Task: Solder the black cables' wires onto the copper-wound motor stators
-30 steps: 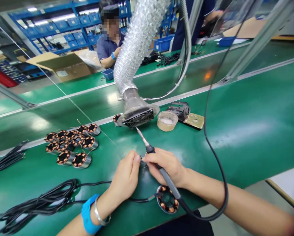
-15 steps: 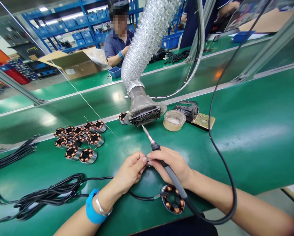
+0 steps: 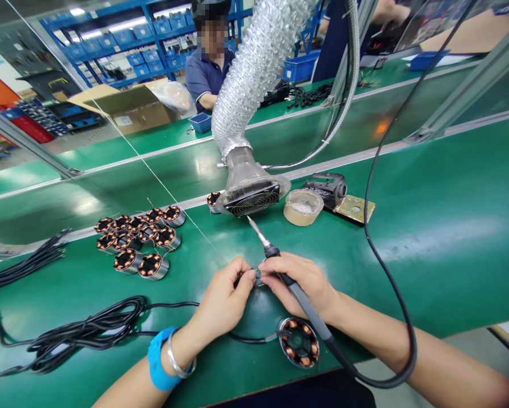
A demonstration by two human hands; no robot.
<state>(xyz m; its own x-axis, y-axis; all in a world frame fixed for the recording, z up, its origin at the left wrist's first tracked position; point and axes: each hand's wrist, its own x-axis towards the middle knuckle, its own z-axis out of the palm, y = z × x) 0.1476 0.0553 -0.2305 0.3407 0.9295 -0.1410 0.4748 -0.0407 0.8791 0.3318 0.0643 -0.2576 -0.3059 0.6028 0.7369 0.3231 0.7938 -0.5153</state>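
Green bench surface (image 3: 428, 226) spans the whole view, with a second green line behind it. A silver ribbed extraction duct (image 3: 254, 68) descends from the top edge; its source is cut off, and its grilled fan mouth (image 3: 252, 198) sits on the bench facing the worker. A cardboard box (image 3: 127, 110) stands on the far line; its white label is too small to read. No brand or writing is legible anywhere. A second person in a dark blue shirt (image 3: 201, 76) sits behind that line.

A black cable bundle (image 3: 80, 331) lies at near left, one lead running to a copper-wound stator (image 3: 299, 343) at the near edge, between the forearms. A cluster of like stators (image 3: 138, 241) sits at left, well apart from the hands. A tape roll (image 3: 303, 207) lies beside the fan mouth, a dark fixture on a brass plate (image 3: 335, 192) just beyond it.

Right hand (image 3: 299, 283) is closed around a soldering iron (image 3: 288, 283); its long axis runs diagonally, tip pointing up-left towards the fan mouth, cord looping off right. Left hand (image 3: 224, 297) pinches narrowly, fingertips meeting the right hand's over a small item (image 3: 257, 273). That item is mostly hidden by fingers and cannot be identified; it is held just above the bench, in front of the fan mouth
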